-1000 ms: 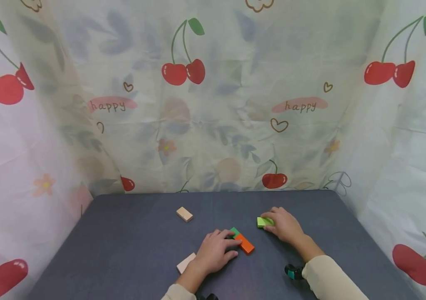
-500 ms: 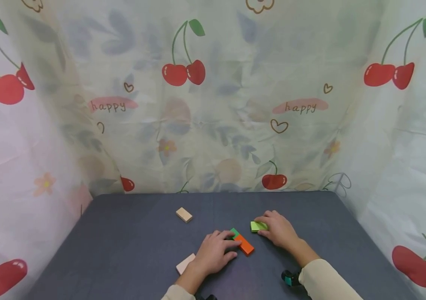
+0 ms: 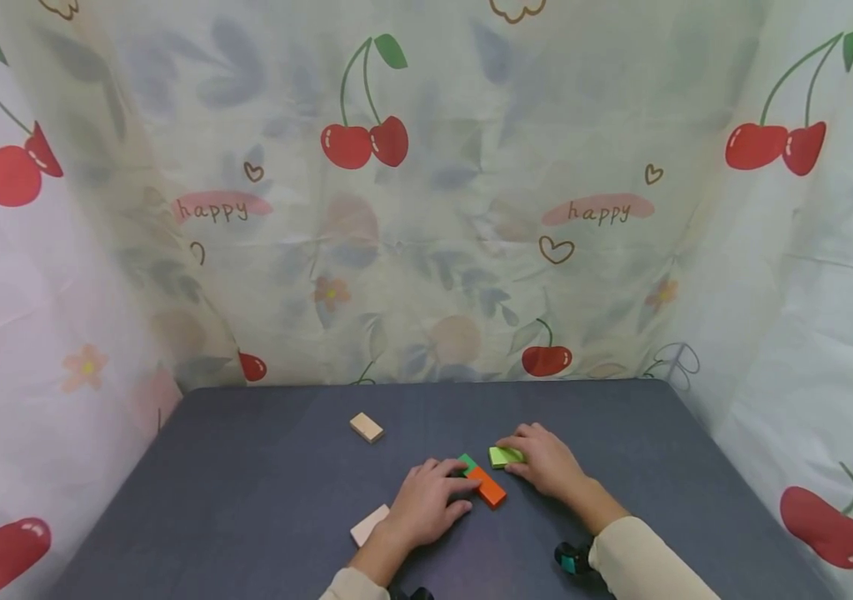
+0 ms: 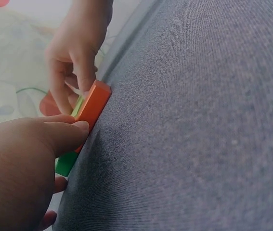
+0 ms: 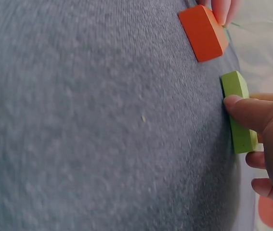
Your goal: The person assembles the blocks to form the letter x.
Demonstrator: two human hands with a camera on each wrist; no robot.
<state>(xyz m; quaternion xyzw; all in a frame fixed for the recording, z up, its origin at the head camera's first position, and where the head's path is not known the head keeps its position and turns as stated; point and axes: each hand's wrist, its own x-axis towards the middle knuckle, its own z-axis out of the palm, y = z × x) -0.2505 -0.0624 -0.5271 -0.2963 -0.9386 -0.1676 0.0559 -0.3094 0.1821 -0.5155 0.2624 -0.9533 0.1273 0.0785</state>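
In the head view, my left hand [image 3: 429, 504] lies beside an orange block [image 3: 488, 489] and a green block [image 3: 466, 463], which sit end to end. Its outstretched fingers touch their tops; the thumb shows no clear grip. My right hand [image 3: 549, 461] pinches a lime-green block [image 3: 501, 457] between thumb and fingers, just right of that pair. From the right wrist view, a gap of table separates the lime block [image 5: 240, 115] from the orange block [image 5: 202, 34]. The left wrist view shows the thumb in front of the orange block [image 4: 94, 103], covering part of it.
A plain wooden block [image 3: 366, 427] lies toward the back of the dark table [image 3: 246, 492]. Another pale block [image 3: 370, 525] is partly behind my left wrist. Cherry-patterned curtains [image 3: 434, 208] stand around the back and sides.
My right hand has moved left and slightly nearer with the lime block, toward the orange and green pair. The left hand has stayed in place on them.
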